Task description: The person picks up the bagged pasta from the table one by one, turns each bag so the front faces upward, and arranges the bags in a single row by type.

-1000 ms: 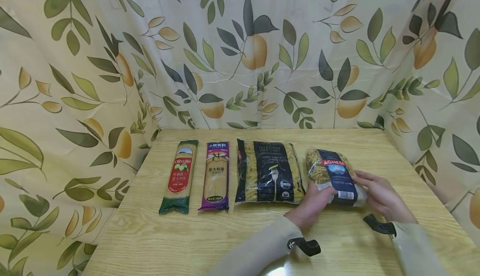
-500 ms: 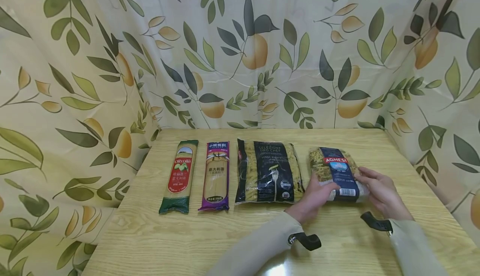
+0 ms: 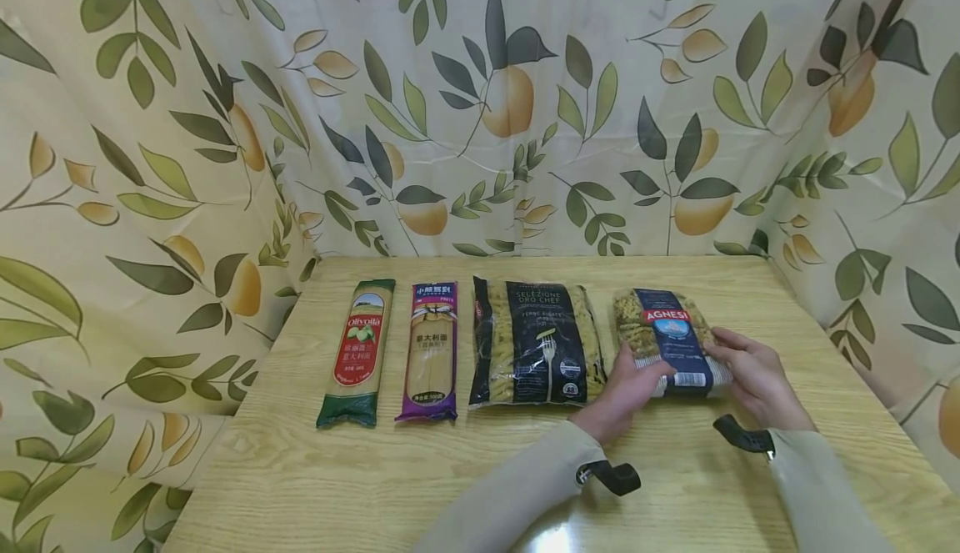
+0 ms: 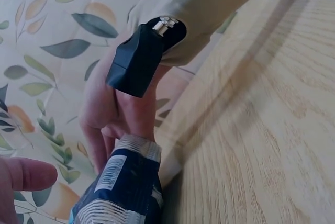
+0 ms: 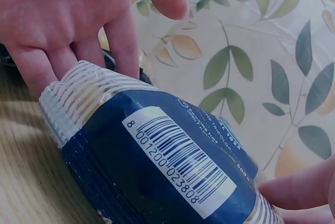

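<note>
A clear-and-blue AGNESI pasta bag [image 3: 670, 332] lies at the right end of a row of pasta packs. At its near left side is my left hand [image 3: 621, 394]; in the right wrist view this left hand [image 5: 57, 14] has straight fingers against the bag's side, its thumb raised off the film. My right hand [image 3: 757, 382] pinches the bag's right corner, its thumb [image 5: 301, 187] on the striped edge. The right hand [image 4: 118, 111] also shows in the left wrist view, fingers partly hidden behind the blue bag [image 4: 125, 179].
To the left lie a black penne bag [image 3: 536, 340], a purple spaghetti pack [image 3: 431, 353] and a green-ended Olivoilà spaghetti pack [image 3: 360, 353]. They rest on a light wooden table [image 3: 315, 486]. A leaf-patterned curtain [image 3: 480, 103] hangs behind and at both sides.
Both hands have shifted the AGNESI bag slightly away from me, and it sits straighter than a second ago. Over the last half second it moved a little left. The other packs stay put.
</note>
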Demonstrator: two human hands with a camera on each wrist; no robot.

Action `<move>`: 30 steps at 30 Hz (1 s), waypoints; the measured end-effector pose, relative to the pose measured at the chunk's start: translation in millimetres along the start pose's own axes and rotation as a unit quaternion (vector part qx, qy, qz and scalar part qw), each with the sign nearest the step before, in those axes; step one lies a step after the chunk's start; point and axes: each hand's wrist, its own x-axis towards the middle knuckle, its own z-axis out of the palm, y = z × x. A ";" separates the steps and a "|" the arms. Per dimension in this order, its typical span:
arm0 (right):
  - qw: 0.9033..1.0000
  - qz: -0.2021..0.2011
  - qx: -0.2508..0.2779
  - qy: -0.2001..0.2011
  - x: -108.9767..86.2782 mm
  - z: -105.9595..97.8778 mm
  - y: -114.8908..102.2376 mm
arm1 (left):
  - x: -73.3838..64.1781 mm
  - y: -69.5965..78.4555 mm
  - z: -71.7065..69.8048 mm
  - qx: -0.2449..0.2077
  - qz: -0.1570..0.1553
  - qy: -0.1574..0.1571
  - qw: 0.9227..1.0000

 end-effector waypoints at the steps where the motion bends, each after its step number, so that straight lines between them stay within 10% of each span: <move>1: 1.000 0.003 -0.001 0.001 0.5 0.5 0.0 | 0.1 -0.1 -0.4 0.002 0.001 0.000 1.000; 18: 0.998 -0.015 -0.001 0.053 0.6 3.0 -8.7 | -5.7 9.0 -10.1 0.064 0.017 -0.008 0.998; 23: 0.987 -0.096 0.022 0.128 -7.6 20.8 -27.4 | -12.7 25.0 -27.5 0.125 0.069 -0.040 0.989; 30: 0.947 -0.230 -0.037 0.221 -35.1 66.0 -71.3 | -20.0 59.2 -79.4 0.180 0.199 -0.078 0.960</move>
